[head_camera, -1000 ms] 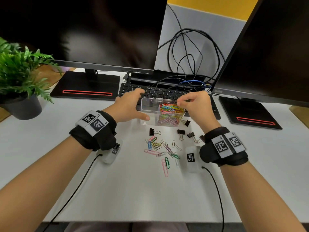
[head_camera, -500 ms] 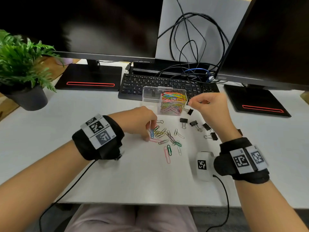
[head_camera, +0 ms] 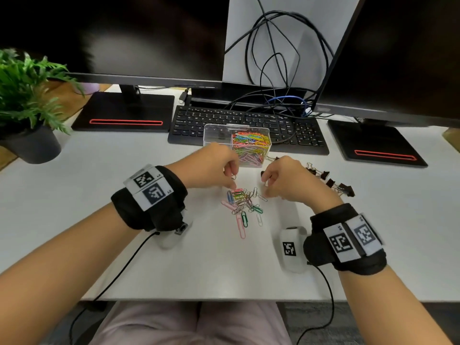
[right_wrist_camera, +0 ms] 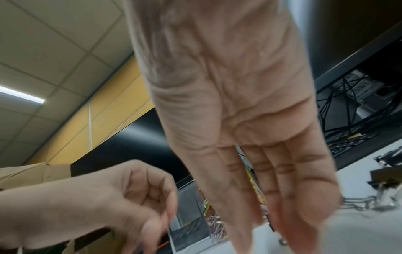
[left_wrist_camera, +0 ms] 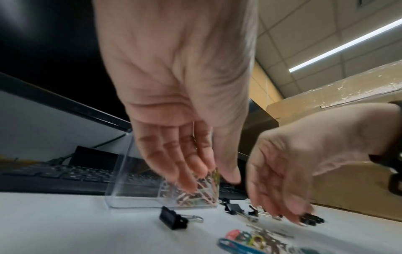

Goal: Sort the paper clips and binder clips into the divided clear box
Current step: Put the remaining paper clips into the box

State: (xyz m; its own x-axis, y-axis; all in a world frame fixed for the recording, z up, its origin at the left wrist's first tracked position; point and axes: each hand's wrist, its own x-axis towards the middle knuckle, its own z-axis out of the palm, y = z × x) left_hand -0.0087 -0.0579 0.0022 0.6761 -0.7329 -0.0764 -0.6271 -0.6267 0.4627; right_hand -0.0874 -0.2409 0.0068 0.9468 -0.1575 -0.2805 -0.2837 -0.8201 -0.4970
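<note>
Both hands hover low over the loose pile of coloured paper clips (head_camera: 242,204) on the white desk (head_camera: 99,195), the left hand (head_camera: 211,168) with its fingers hanging down relaxed and nothing between them, the right hand (head_camera: 286,181) reaching down the same way, though whether it pinches anything I cannot tell. Just behind them stands the divided clear box (head_camera: 216,135), right compartment packed with coloured clips, while black binder clips (head_camera: 331,181) lie scattered to the right, one more (left_wrist_camera: 173,220) lying in front of the box.
</note>
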